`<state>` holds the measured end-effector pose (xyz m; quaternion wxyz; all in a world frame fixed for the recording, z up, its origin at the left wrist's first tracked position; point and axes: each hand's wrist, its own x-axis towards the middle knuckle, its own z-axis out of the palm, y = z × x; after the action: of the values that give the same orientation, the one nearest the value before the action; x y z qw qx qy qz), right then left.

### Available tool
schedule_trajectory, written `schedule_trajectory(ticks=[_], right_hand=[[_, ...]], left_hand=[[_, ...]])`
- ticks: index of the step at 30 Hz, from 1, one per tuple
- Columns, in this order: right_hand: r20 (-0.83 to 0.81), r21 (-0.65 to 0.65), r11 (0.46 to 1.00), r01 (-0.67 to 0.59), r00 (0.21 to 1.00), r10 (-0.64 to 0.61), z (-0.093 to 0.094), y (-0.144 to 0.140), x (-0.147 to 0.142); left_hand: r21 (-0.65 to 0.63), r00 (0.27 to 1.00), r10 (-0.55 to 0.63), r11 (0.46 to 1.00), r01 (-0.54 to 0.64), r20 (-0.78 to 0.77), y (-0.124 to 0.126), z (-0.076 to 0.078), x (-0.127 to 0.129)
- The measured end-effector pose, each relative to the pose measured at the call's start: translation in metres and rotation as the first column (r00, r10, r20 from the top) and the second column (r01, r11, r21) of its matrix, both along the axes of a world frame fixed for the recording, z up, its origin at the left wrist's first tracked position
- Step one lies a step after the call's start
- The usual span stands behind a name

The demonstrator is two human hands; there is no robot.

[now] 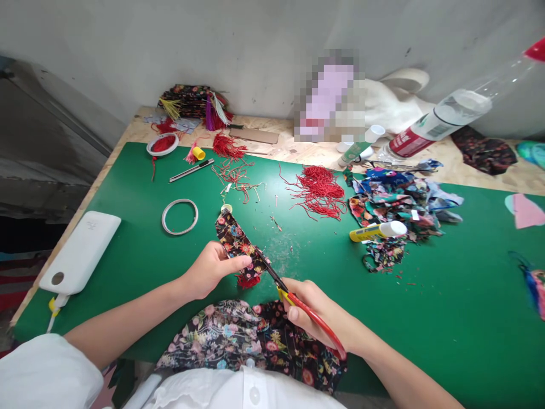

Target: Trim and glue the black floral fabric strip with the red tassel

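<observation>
My left hand grips a narrow black floral fabric piece, thumb laid across its lower part. A small pale ring sits at the piece's upper end, and a red tassel hangs out below. In my right hand is a pair of scissors with red and yellow handles. Their dark blades lie along the right edge of the fabric piece; I cannot tell how far apart they are. A larger floral cloth is bunched at the table's near edge, under both hands.
Red threads and fabric scraps lie on the green mat, with a glue stick by the scraps. Leftward are a utility knife, a white ring and a white power bank. A plastic bottle leans at the back right.
</observation>
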<state>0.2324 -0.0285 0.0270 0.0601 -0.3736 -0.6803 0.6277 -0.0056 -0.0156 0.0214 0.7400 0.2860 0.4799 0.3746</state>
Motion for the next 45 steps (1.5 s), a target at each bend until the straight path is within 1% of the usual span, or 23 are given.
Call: schedule_trajectory(ticks=[6, 11, 20, 26, 32, 36, 41, 45], right_hand=[[0.034, 0.014, 1.0, -0.02, 0.999, 0.019, 0.0005, 0.0013, -0.0004], [0.045, 0.01, 1.0, 0.001, 0.999, -0.001, 0.0025, 0.0016, -0.0012], [0.087, 0.009, 1.0, 0.005, 0.996, -0.006, 0.0023, 0.0012, -0.0007], [0.078, 0.007, 1.0, 0.016, 0.997, -0.016, 0.004, 0.0011, -0.0026], [0.103, 0.027, 1.0, 0.002, 0.995, -0.005, 0.0011, 0.0008, -0.0009], [0.091, 0.039, 0.999, 0.005, 0.996, -0.008, 0.0005, 0.0004, 0.0009], [0.057, 0.015, 1.0, 0.002, 0.998, -0.003, 0.0027, 0.0006, 0.0009], [0.067, 0.012, 1.0, 0.005, 0.998, -0.006, 0.0036, 0.0001, 0.0]], left_hand=[[0.023, 1.0, -0.022, 0.999, 0.022, -0.011, 0.0007, -0.002, -0.0008], [0.034, 0.999, -0.024, 0.999, 0.025, -0.037, 0.0006, -0.0032, -0.0012], [0.018, 0.999, -0.014, 1.0, 0.014, -0.038, 0.0004, -0.0039, -0.0009], [0.031, 0.998, -0.027, 0.999, 0.029, -0.059, 0.0006, -0.0039, -0.0005], [0.047, 0.997, -0.04, 0.998, 0.043, -0.067, -0.0003, -0.0055, -0.0001], [0.051, 0.996, -0.053, 0.997, 0.057, -0.072, -0.0011, -0.0051, -0.0004], [0.06, 0.995, -0.07, 0.995, 0.075, -0.069, -0.0017, -0.005, -0.001], [0.046, 0.996, -0.074, 0.996, 0.077, -0.056, -0.0018, -0.0039, -0.0005]])
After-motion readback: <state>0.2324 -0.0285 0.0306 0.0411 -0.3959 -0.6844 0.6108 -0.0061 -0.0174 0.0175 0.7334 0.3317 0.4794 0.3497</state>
